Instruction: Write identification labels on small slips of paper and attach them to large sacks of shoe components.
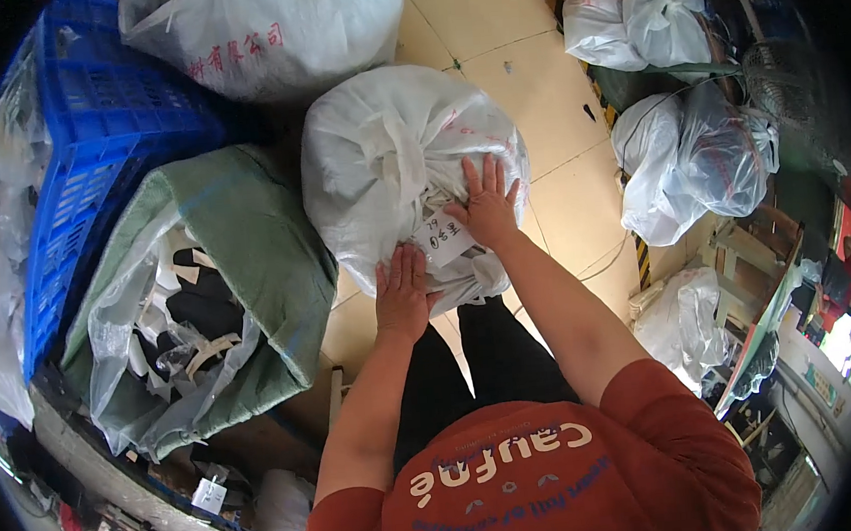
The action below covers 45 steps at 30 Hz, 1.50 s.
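A full white sack (355,172) stands on the floor in front of my legs, its gathered cloth top facing up. On its near side lies a white paper tag (447,247) with dark handwriting. My right hand (488,204) rests on the sack above and right of the tag, fingers spread and thumb close to the tag's edge. Left of the tag, my left hand (405,295) lies against the sack with its fingers stretched out. Neither hand appears to grip anything.
To the left stand an open green sack (257,248) of dark and pale scraps and a blue plastic crate (105,120). Another white sack (300,28) sits beyond. Tied plastic bags (650,166) line the right side. Tiled floor (564,197) runs between.
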{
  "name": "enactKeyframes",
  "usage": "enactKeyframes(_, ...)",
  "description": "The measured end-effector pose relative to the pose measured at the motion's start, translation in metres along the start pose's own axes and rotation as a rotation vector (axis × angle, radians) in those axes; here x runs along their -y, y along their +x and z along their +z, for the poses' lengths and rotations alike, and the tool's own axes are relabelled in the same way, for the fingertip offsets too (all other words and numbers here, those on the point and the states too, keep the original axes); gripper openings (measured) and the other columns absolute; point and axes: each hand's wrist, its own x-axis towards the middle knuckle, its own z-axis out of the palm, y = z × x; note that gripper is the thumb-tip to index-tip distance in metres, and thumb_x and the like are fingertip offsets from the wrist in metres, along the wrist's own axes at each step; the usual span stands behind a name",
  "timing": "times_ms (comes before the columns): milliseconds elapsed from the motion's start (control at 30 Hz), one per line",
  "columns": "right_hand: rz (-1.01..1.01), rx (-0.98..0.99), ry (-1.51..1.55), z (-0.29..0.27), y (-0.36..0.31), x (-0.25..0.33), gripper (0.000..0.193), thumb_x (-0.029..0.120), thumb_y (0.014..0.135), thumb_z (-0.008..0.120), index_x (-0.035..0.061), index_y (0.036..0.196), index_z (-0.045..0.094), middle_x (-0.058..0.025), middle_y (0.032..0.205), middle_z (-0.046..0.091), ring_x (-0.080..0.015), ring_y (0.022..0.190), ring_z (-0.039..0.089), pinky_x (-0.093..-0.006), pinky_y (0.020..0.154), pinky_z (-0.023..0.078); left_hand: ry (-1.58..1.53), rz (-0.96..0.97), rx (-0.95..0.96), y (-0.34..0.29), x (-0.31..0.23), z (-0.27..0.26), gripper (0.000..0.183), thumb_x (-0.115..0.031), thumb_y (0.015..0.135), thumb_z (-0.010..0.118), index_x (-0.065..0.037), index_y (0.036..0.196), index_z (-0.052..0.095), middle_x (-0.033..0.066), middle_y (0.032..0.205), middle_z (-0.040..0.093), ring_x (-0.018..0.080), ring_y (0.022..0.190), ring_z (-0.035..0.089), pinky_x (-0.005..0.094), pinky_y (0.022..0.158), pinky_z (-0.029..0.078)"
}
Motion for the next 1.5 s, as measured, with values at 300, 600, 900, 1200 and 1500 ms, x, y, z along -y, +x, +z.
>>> enactKeyframes(300, -0.102, -0.256, 0.416, -0.008, -0.025, -0.063, 0.053, 0.029, 0.078, 0.059, 0.0048, 0.120, 0.040, -0.0200, 0.122, 0.038, -0.0351, 0.114, 0.035, -0.0407, 0.095, 0.030, -0.001, -0.200, -0.041, -0.048, -0.024, -0.007, 0.067, -0.037, 0.083, 0.049, 0.000, 0.133, 0.024, 0.0140, 0.142, 0.016, 0.0274, 0.133, 0.008, 0.0479, 0.106, 0.006)
enactKeyframes(600, -0.090, -0.046, 0.576, -0.011, -0.068, -0.099, 0.030, 0.025, 0.078, 0.059, -0.0013, 0.093, 0.057, -0.0171, 0.091, 0.055, -0.0284, 0.081, 0.054, -0.0345, 0.072, 0.045, 0.236, -0.288, 0.064, -0.028, -0.026, -0.003, 0.070, -0.044, 0.084, 0.045, -0.010, 0.138, 0.017, 0.0119, 0.144, 0.010, 0.0283, 0.134, 0.002, 0.0484, 0.106, 0.004)
enactKeyframes(900, -0.182, 0.174, 0.280, 0.004, -0.048, -0.205, 0.027, 0.030, 0.081, 0.052, 0.0038, 0.081, 0.058, -0.0190, 0.085, 0.058, -0.0339, 0.082, 0.054, -0.0388, 0.073, 0.043, -0.047, -0.823, 0.395, -0.228, -0.033, 0.025, 0.047, -0.035, 0.080, 0.051, -0.009, 0.120, 0.048, 0.0135, 0.133, 0.036, 0.0270, 0.127, 0.027, 0.0456, 0.100, 0.027)
enactKeyframes(1200, 0.222, 0.409, 0.522, -0.042, -0.028, -0.182, 0.026, 0.032, 0.082, 0.050, 0.0062, 0.090, 0.052, -0.0039, 0.067, 0.051, -0.0152, 0.052, 0.050, -0.0278, 0.042, 0.037, -0.778, -1.270, -0.280, -0.330, -0.013, 0.049, 0.036, -0.033, 0.076, 0.050, 0.000, 0.084, 0.064, 0.0177, 0.090, 0.062, 0.0317, 0.084, 0.060, 0.0373, 0.077, 0.045)
enactKeyframes(1500, 0.110, 0.357, 0.495, -0.054, -0.022, -0.038, 0.026, 0.028, 0.083, 0.050, 0.0071, 0.099, 0.050, -0.0042, 0.073, 0.053, -0.0142, 0.056, 0.051, -0.0275, 0.046, 0.037, -1.054, -1.471, -1.872, -0.481, 0.206, 0.025, 0.018, -0.023, 0.081, 0.057, -0.007, 0.072, 0.055, -0.0039, 0.053, 0.042, 0.0076, 0.043, 0.034, 0.0252, 0.041, 0.028)
